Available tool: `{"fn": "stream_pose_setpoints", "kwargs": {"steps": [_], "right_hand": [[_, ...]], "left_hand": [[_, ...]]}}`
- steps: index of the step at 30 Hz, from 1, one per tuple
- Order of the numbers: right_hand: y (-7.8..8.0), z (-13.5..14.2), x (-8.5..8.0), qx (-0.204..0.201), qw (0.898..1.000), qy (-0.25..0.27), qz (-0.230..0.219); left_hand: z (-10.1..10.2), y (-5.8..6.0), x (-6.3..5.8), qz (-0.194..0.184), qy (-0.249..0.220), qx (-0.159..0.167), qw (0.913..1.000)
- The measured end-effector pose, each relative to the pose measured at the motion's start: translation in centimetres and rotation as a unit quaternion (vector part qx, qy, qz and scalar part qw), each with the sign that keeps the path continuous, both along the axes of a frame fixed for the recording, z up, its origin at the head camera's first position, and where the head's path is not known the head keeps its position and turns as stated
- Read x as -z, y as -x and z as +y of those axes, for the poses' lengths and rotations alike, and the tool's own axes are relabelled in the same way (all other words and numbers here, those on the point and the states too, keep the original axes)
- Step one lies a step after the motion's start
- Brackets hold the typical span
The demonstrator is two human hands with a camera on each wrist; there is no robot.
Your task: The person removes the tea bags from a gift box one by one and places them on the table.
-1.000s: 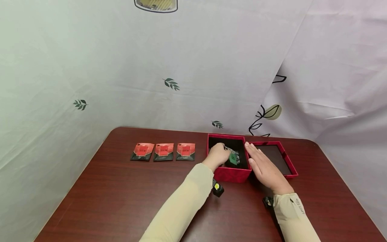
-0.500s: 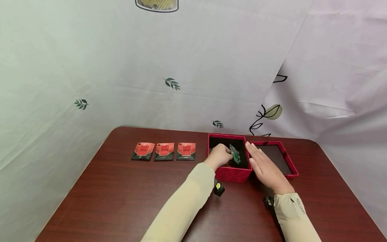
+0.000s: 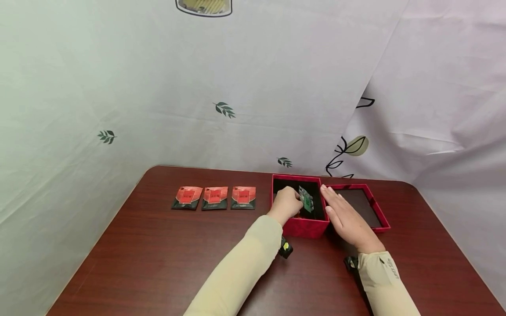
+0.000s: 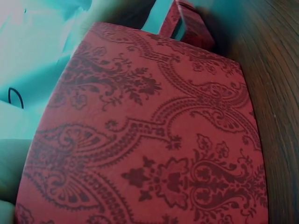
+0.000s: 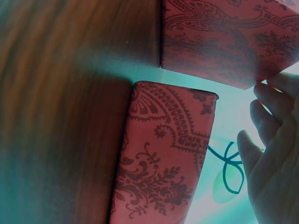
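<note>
One small, flat green-and-silver packet [image 3: 306, 200] is tilted up inside an open red rectangular box [image 3: 305, 227] with a black interior, near the box's right wall. The left hand [image 3: 285, 203] reaches into the box over its near left side, fingers curled, and pinches the packet by its left edge; the exact placing of the fingertips is hidden from view. The right hand [image 3: 351, 219] is unclenched and grasps nothing: its fingers are extended, and their tips touch the top edge of the box's right wall. Dark floral scrollwork covers the outside of the box. Just to the right of the box, partly behind the right hand, lies a shallow red tray-like lid [image 3: 363, 205] with a dark inside. Left of the box, three square red-and-black sachets [image 3: 215, 198] lie in a row, slightly apart from one another. All of this rests on a reddish-brown wood-grain desk [image 3: 166, 263]. Both arms wear cream sleeves [image 3: 237, 263]. Behind the box hangs pale cloth [image 3: 158, 66] printed with leaves.
</note>
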State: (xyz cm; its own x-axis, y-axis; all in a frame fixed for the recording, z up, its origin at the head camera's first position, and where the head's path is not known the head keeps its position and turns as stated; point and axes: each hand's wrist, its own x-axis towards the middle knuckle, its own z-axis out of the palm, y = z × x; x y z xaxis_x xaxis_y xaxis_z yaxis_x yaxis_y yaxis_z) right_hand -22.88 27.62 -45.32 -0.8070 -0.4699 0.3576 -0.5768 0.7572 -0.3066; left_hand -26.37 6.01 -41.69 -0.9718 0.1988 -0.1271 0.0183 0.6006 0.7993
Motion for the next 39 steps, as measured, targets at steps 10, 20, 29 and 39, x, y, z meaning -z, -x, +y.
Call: {"fn": "stream_pose_setpoints", "kwargs": {"steps": [10,20,29,39], "right_hand": [[0.1,0.0,0.0,0.0,1.0,0.0,-0.004],[0.2,0.1,0.0,0.001,1.0,0.0,-0.009],[-0.1,0.0,0.1,0.01,1.0,-0.003,-0.021],[0.1,0.0,0.2,0.006,1.0,0.0,-0.008]], "left_hand": [[0.1,-0.4,-0.4,0.078,-0.006,-0.04,0.9962],[-0.9,-0.9,-1.2,0.114,-0.014,-0.053,0.992],[-4.0,-1.1,-1.7,0.114,-0.075,-0.06,0.9888],[-7.3,-1.6,-1.9,0.099,-0.157,-0.067,0.9804]]}}
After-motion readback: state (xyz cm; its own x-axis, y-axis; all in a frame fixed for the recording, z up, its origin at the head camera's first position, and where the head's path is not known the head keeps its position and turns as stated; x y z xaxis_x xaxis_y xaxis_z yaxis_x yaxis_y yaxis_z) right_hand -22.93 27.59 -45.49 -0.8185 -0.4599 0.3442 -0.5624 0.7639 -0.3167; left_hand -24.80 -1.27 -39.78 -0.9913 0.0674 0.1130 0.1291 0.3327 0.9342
